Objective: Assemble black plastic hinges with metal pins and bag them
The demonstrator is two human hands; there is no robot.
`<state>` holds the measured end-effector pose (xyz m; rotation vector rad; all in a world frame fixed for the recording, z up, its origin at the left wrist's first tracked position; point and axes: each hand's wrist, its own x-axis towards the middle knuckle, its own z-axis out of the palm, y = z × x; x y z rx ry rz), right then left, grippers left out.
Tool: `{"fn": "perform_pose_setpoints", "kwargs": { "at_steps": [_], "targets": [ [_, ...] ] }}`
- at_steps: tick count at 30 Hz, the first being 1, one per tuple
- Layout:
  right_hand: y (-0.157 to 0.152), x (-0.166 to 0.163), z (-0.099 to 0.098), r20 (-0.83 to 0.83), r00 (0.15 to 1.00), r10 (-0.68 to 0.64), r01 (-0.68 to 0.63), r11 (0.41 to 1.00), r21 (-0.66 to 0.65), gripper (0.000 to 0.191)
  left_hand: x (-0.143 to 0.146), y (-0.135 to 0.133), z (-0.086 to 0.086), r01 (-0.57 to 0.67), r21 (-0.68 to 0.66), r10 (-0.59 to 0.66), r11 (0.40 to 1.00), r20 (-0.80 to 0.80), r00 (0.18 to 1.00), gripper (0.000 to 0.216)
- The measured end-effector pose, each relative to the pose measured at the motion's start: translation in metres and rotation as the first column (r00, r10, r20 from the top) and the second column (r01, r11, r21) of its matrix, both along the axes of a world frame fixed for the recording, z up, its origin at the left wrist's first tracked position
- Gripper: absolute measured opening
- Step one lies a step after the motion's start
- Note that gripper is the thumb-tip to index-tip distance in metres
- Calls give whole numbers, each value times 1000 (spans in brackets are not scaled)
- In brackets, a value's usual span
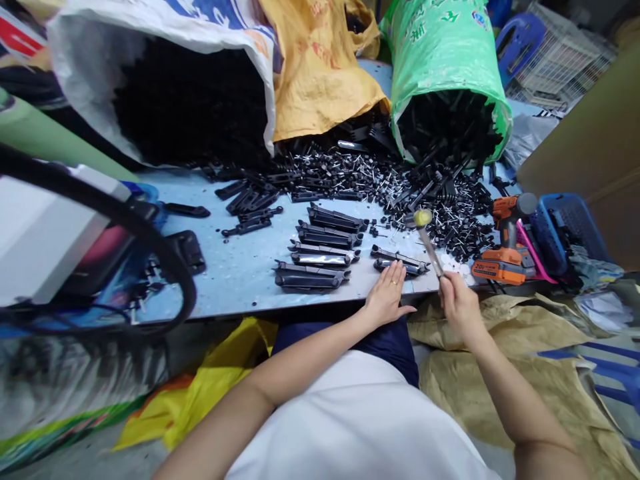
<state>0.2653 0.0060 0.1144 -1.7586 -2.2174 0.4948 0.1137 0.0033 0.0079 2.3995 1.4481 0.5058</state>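
My right hand (461,303) is wrapped round the handle of a mallet (431,251), whose yellowish head is raised above the table's front part. My left hand (389,293) lies flat with its fingers stretched out. Its fingertips touch the near side of a long black plastic part (400,261) that rests near the table edge. To the left, several similar black plastic assemblies (320,257) lie stacked in a row. Behind the mallet head spreads a heap of small black pieces and metal pins (435,233).
An orange cordless drill (506,260) stands at right beside a blue basket (575,227). White (165,13), orange (320,73) and green (445,53) sacks line the back, the white and green ones spilling black parts. A black hose (186,280) arches at left over the blue table (225,280).
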Motion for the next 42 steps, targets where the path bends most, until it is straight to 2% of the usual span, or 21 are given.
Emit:
{"fn": "perform_pose_setpoints", "kwargs": {
  "at_steps": [3, 5, 7, 10, 13, 16, 18, 20, 23, 25, 28, 32, 35, 37, 38, 40, 42],
  "targets": [
    [-14, -6, -9, 111, 990, 83, -70, 990, -119, 37, -1, -1, 2, 12, 7, -12, 1000, 23, 1000, 91],
    [-12, -2, -15, 169, 983, 72, -48, 988, -146, 35, -2, 1, 7, 19, 23, -19, 1000, 5, 1000, 87],
    [1, 7, -17, 205, 979, -16, 32, 997, -77, 32, -2, 8, 15, 14, 38, -12, 999, -47, 999, 72],
    [32, 26, -18, 267, 945, -189, 187, 982, 31, 29, 0, 27, 32, 39, 32, -35, 999, -134, 990, 35],
    [60, 39, -24, 336, 895, -292, 293, 955, 50, 27, 1, 47, 45, 120, -9, -120, 993, -184, 976, 27],
    [77, 47, -37, 377, 869, -320, 325, 944, 53, 27, -5, 54, 56, 146, -19, -147, 989, -202, 968, 22],
    [81, 52, -47, 388, 865, -317, 314, 947, 72, 28, -15, 52, 64, 143, 3, -139, 990, -206, 969, 20],
    [84, 56, -56, 379, 881, -281, 249, 959, 134, 28, -32, 47, 74, 120, 60, -105, 991, -202, 974, 18],
    [90, 56, -67, 290, 939, -185, 85, 942, 324, 29, -69, 41, 89, 71, 177, -34, 982, -202, 979, 17],
    [98, 46, -71, 184, 979, -89, 0, 900, 435, 31, -96, 40, 92, 44, 228, 7, 973, -221, 975, 17],
    [114, 13, -72, 33, 995, 92, -96, 875, 475, 32, -132, 39, 84, -4, 239, 64, 971, -242, 968, 16],
    [136, -54, -63, -59, 956, 286, -243, 891, 382, 27, -158, 37, 66, -85, 137, 108, 987, -175, 979, 21],
    [148, -108, -50, -31, 941, 338, -326, 925, 194, 25, -161, 34, 63, -161, 9, 161, 987, 30, 986, 24],
    [154, -141, -41, 21, 940, 341, -341, 940, 0, 30, -157, 29, 65, -218, -71, 229, 973, 265, 937, 22],
    [157, -156, -37, 43, 937, 346, -340, 934, -104, 32, -153, 25, 67, -248, -111, 271, 962, 400, 875, 21],
    [164, -181, -31, 60, 936, 346, -329, 924, -193, 36, -145, 11, 67, -303, -223, 374, 927, 636, 675, 21],
    [171, -198, -28, 69, 938, 340, -313, 915, -256, 41, -140, -8, 62, -313, -423, 525, 851, 719, 455, 22]
  ]
}}
